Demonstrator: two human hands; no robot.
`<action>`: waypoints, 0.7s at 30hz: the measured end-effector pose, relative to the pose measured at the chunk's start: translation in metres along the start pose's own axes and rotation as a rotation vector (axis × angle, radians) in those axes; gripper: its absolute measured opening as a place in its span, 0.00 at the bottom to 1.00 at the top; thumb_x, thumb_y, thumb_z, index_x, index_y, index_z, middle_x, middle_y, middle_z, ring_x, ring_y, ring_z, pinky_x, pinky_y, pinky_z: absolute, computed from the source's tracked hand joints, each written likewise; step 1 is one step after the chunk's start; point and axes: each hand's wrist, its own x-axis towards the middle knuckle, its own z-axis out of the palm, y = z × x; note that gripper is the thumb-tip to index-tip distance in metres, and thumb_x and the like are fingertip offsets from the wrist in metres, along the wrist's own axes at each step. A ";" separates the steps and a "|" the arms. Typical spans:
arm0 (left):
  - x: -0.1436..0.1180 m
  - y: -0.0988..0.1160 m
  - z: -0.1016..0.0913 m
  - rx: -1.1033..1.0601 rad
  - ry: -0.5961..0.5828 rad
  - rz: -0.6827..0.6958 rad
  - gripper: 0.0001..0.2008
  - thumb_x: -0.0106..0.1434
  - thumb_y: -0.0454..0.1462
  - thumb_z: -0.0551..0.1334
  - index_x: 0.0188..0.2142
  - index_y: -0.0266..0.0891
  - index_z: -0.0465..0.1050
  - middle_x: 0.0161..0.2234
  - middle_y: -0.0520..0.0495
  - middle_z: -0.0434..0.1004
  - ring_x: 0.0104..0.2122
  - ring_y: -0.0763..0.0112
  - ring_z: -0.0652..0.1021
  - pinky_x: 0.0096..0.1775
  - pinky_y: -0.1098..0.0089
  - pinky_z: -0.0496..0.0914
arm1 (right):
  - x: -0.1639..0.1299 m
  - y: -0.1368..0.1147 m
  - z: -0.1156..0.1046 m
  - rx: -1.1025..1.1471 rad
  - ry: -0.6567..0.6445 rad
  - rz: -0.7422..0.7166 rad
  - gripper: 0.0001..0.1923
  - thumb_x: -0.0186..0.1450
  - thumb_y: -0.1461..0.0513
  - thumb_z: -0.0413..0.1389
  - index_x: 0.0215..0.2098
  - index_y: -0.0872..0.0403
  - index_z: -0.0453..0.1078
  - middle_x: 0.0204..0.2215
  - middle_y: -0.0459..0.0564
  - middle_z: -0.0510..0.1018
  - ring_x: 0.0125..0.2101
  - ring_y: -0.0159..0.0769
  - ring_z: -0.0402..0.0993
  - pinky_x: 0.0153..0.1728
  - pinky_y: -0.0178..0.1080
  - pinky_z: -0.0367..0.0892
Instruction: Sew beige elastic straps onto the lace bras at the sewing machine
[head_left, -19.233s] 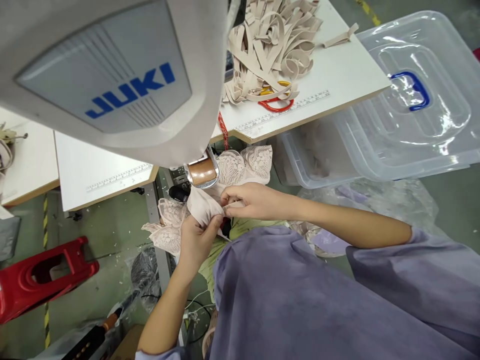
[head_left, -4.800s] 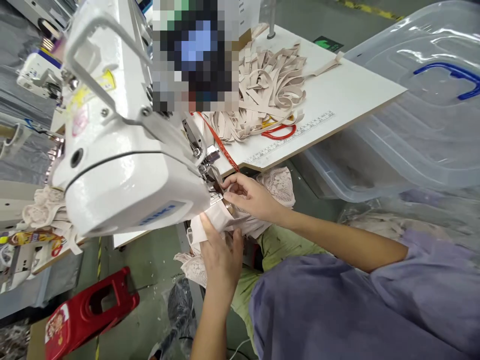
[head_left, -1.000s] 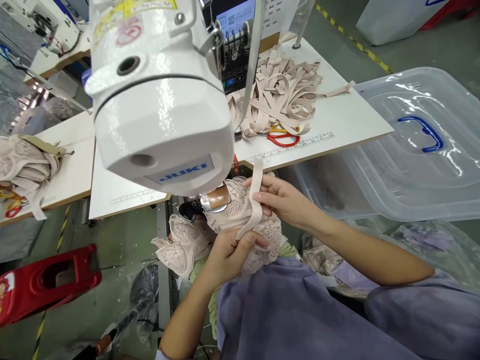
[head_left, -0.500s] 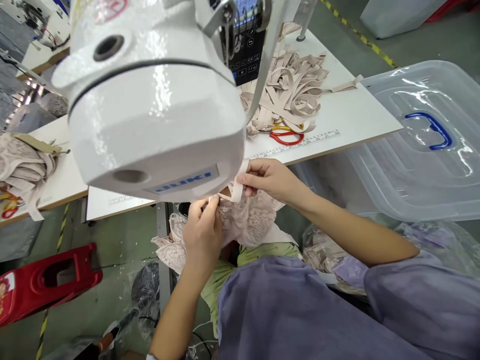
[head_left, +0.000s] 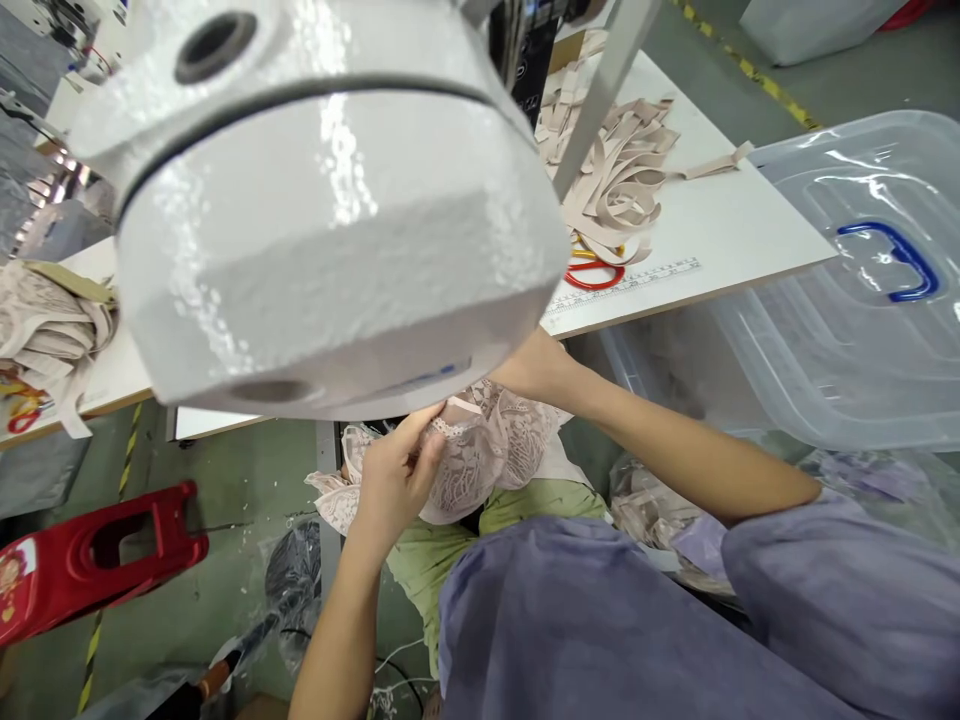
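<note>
Lace garment point(head_left: 480, 455) pinched at its edge by your left hand point(head_left: 390, 480); keep it flat under the sewing machine head point(head_left: 322, 220), which hides your right hand's grip.

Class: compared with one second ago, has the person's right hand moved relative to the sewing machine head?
Yes. The right hand went up and in under the machine head, which now hides it; only the forearm shows.

The sewing machine head point(head_left: 322, 210) is now filling more of the view, hiding the right hand. The left hand point(head_left: 394, 480) is pinching the lace garment point(head_left: 480, 450) higher, just under the machine.
</note>
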 end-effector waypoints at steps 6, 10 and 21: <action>-0.005 0.026 0.005 -0.244 0.109 -0.256 0.16 0.71 0.44 0.59 0.54 0.44 0.75 0.49 0.44 0.81 0.39 0.66 0.82 0.36 0.71 0.75 | 0.009 0.004 0.007 -0.005 0.005 -0.152 0.08 0.65 0.61 0.55 0.28 0.52 0.62 0.40 0.51 0.72 0.39 0.40 0.71 0.42 0.42 0.68; -0.005 0.046 0.007 -0.343 0.160 -0.309 0.10 0.71 0.40 0.59 0.45 0.43 0.79 0.45 0.47 0.82 0.47 0.65 0.80 0.46 0.70 0.74 | 0.012 0.001 0.008 -0.006 0.004 -0.169 0.10 0.64 0.61 0.54 0.26 0.51 0.60 0.33 0.48 0.70 0.34 0.38 0.68 0.36 0.41 0.67; -0.002 0.047 0.005 -0.265 0.116 -0.257 0.11 0.71 0.39 0.59 0.47 0.43 0.80 0.46 0.47 0.84 0.46 0.65 0.82 0.44 0.69 0.75 | 0.017 0.005 0.010 -0.030 -0.040 -0.128 0.09 0.63 0.62 0.55 0.26 0.51 0.61 0.32 0.48 0.68 0.34 0.39 0.66 0.35 0.40 0.65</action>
